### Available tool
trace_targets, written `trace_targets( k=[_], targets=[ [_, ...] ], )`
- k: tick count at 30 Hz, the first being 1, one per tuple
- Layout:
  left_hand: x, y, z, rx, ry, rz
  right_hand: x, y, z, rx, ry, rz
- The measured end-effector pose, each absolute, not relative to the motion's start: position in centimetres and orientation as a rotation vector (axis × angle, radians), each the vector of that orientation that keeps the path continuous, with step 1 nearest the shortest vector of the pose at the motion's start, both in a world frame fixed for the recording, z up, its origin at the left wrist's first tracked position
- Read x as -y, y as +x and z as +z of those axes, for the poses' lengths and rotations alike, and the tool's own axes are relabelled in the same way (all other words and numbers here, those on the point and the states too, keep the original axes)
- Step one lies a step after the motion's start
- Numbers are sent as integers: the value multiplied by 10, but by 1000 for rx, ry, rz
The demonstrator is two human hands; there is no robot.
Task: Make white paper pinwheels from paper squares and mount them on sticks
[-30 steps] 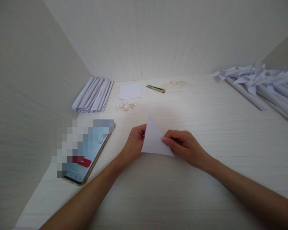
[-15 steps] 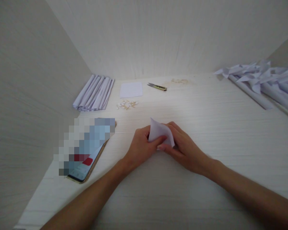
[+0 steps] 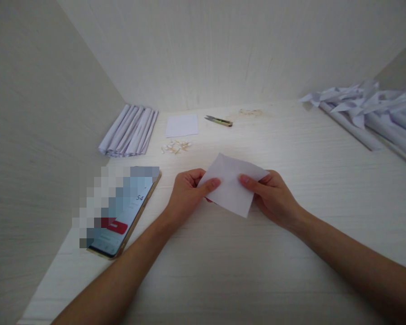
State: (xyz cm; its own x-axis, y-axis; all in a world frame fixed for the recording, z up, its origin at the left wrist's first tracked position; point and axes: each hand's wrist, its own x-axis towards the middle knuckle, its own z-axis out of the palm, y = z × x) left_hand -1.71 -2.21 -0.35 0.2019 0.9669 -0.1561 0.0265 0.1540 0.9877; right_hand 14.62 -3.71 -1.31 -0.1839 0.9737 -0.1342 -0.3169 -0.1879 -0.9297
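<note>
A small white sheet of paper point(image 3: 232, 183) is spread between my two hands, above the pale table. My left hand point(image 3: 188, 192) pinches its left side, thumb on top and fingers beneath. On the opposite side my right hand point(image 3: 274, 196) grips it the same way, with the thumb lying on the face of the sheet. The paper is turned at an angle, one corner pointing toward me, and a faint crease shows near its upper corner. Most fingertips are hidden under the sheet.
Rolled paper tubes point(image 3: 128, 131) lie at the back left, beside a paper stack point(image 3: 182, 125) and cotton swabs point(image 3: 176, 146). Thread snips point(image 3: 219, 121) rest near the back wall. Paper pinwheels point(image 3: 358, 106) on rolled sticks fill the right. A phone point(image 3: 131, 216) lies left.
The paper was folded over between my hands, which were close together. Now it is opened out flatter, and my hands have moved apart to its two sides.
</note>
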Motion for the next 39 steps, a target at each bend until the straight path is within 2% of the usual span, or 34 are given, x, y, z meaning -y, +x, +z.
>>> trace_targets(
  k=[4, 11, 18, 34, 39],
  targets=[
    [26, -14, -1, -1096, 1164, 889, 37, 148, -14, 1053, -1033, 1534],
    [31, -8, 4, -1229, 1239, 1002, 41, 145, -11, 1485, -1142, 1298],
    [29, -12, -4, -1106, 978, 989, 39, 144, -13, 1681, -1106, 1119],
    [19, -18, 5, -962, 726, 1146, 37, 147, -10, 1709, -1054, 1102],
    [22, -14, 0, -1012, 844, 1146, 38, 146, -8, 1584, -1125, 1112]
  ],
)
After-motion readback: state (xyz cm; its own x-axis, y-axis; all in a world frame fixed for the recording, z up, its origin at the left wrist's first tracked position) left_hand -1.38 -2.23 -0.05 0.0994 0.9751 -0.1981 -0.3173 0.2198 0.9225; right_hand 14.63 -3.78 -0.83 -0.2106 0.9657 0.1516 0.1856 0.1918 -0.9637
